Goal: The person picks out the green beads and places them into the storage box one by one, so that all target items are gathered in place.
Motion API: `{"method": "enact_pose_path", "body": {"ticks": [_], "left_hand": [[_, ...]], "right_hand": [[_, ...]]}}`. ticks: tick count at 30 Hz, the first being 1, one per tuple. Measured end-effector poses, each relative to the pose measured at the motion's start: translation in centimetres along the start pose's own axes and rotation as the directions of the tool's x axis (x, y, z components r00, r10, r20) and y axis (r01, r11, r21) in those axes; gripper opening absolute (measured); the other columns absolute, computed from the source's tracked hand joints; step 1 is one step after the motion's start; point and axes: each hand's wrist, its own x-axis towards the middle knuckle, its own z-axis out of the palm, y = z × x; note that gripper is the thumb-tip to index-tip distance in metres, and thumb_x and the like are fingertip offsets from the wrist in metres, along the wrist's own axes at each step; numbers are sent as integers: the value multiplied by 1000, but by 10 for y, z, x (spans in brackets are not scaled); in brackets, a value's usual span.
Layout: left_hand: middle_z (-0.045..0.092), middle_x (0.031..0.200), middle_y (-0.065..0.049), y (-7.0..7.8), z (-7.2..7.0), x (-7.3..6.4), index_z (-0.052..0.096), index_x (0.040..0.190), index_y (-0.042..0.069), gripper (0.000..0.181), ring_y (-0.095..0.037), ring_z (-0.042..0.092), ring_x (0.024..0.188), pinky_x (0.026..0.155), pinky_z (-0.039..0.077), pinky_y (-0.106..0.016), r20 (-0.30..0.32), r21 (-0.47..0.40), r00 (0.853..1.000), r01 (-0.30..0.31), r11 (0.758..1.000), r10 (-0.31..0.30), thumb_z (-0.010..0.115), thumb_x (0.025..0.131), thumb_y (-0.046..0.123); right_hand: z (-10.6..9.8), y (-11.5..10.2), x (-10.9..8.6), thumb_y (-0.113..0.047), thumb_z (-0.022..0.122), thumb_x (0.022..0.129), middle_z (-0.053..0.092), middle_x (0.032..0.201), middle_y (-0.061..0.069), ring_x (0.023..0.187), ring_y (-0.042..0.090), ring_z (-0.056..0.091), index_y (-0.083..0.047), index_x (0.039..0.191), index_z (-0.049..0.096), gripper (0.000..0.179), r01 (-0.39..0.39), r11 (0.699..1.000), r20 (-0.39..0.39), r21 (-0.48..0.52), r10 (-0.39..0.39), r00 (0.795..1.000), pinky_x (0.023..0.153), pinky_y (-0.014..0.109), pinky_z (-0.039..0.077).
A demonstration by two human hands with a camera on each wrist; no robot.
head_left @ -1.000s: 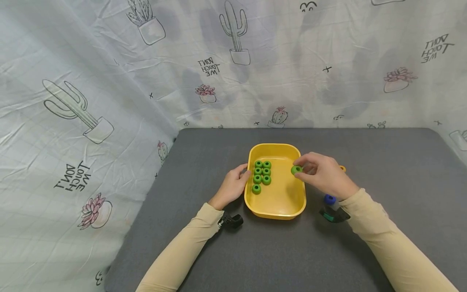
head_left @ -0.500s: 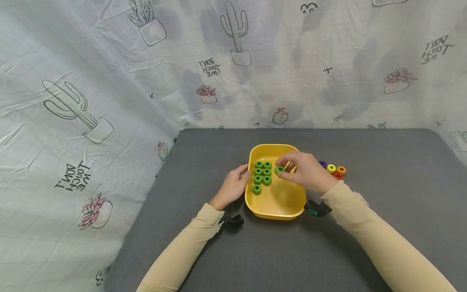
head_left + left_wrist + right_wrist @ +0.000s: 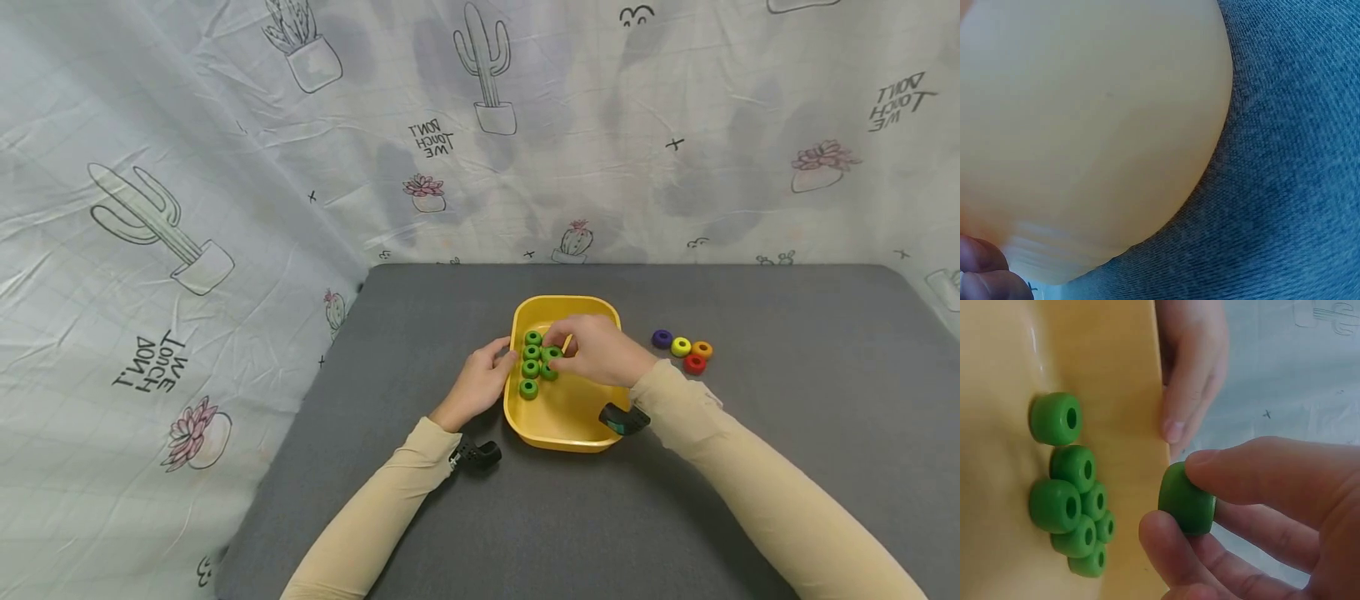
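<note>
In the head view, a yellow plastic tray (image 3: 566,437) lies on the grey table. Several green beads (image 3: 528,389) stand in two columns along its left side, holes facing up. My right hand (image 3: 596,350) reaches over the tray from the right and pinches another green bead (image 3: 1187,499) between thumb and fingertips. That bead overlaps the right column in the head view; its hole is turned away in the right wrist view. My left hand (image 3: 480,379) rests at the left rim, fingers lying against the outer wall. The tray wall (image 3: 1097,125) fills much of the left wrist view.
Right of the tray lie a purple bead (image 3: 662,338), a yellow bead (image 3: 681,347), an orange bead (image 3: 702,350) and a red bead (image 3: 694,364). A cactus-print cloth (image 3: 637,167) hangs behind the table. Black wrist cameras hang under both wrists.
My right hand has carried the green bead leftward, from the tray's right rim to over the right column of beads. The loose coloured beads came fully into view. My left hand stays put.
</note>
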Motion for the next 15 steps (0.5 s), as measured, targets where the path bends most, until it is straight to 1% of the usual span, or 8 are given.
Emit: {"method": "enact_pose_path", "body": {"ticks": [2,6,11,15], "left_hand": [[60,72,-4,-1,0,0,46,155,-1,48,-10,53,57,56,43,-24,3,-4,1000,0,1000,0,47,113,22],[62,74,-6,-1,0,0,46,154,-1,47,-10,55,60,59,45,-24,4,-12,1000,-7,1000,7,46,113,22],[58,71,-1,-1,1,1,47,153,-2,47,-10,53,59,58,44,-24,-1,-12,1000,-13,1000,13,46,113,21],[57,70,0,-2,1,0,47,153,-3,47,-10,53,58,57,43,-25,-4,-18,1000,-12,1000,12,46,113,22]], "right_hand": [[3,0,3,-9,81,90,72,95,2,82,18,69,-7,106,77,16,1,1000,14,0,-1,1000,78,36,59],[8,-1,8,-8,81,88,74,95,2,81,16,67,-6,103,77,16,7,999,51,-33,-5,999,80,36,59],[15,0,12,-9,83,86,74,91,1,81,16,64,-9,97,76,13,13,996,88,-87,-5,996,82,36,57],[19,-1,15,-12,85,85,70,88,0,83,18,61,-10,94,74,15,-20,993,129,-117,35,991,84,38,54]]}}
